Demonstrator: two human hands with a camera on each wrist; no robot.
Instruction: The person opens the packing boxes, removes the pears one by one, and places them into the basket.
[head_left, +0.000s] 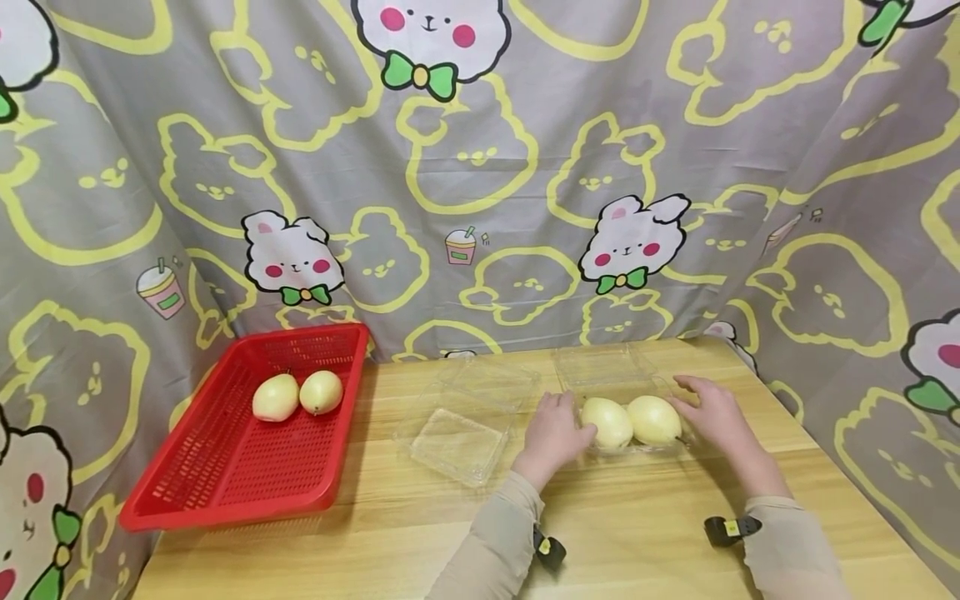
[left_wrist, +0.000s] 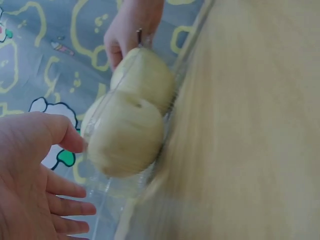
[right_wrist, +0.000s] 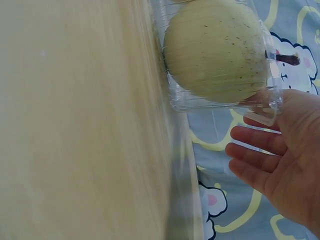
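Two pale yellow pears sit side by side in a clear plastic box. Its transparent lid stands folded back behind them. My left hand is at the box's left end, thumb beside the nearer pear and the other fingers spread. At the opposite end my right hand has its fingertips right at the box corner; in the right wrist view its thumb and index finger overlap the clear rim, the other fingers loosely extended. A dark stem sticks out past the plastic beside this hand.
Another clear box lies with its lid spread on the wooden table, left of the hands. A red basket at the far left holds two more pears. A patterned curtain hangs behind the table.
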